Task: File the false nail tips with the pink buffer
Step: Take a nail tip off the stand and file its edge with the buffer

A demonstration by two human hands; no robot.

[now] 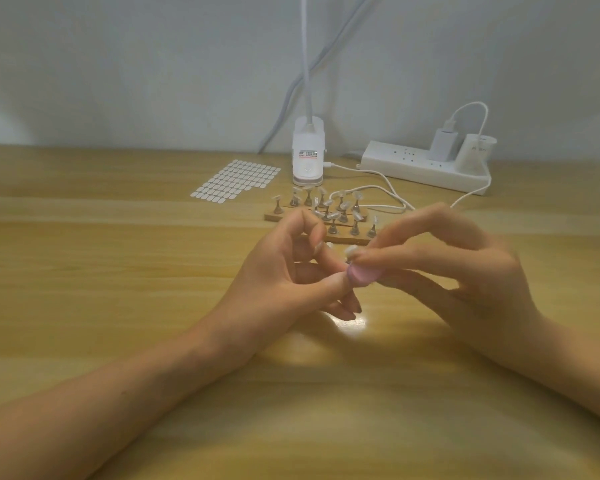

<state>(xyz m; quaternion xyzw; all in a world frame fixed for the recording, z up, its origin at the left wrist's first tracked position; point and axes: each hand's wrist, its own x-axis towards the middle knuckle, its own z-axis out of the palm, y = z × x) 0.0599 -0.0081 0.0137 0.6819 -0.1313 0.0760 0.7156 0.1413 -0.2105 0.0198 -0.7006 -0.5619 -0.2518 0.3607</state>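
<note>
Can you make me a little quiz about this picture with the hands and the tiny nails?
1. True or false: the sheet of white stickers lies to the right of the power strip.
2. What does the right hand pinch? A: a pink buffer. B: a spoon. C: a pencil.
3. Fill in: the nail tip by the left hand thumb is coloured ____.

Key: 1 false, it lies to the left; 2 A; 3 white.
</note>
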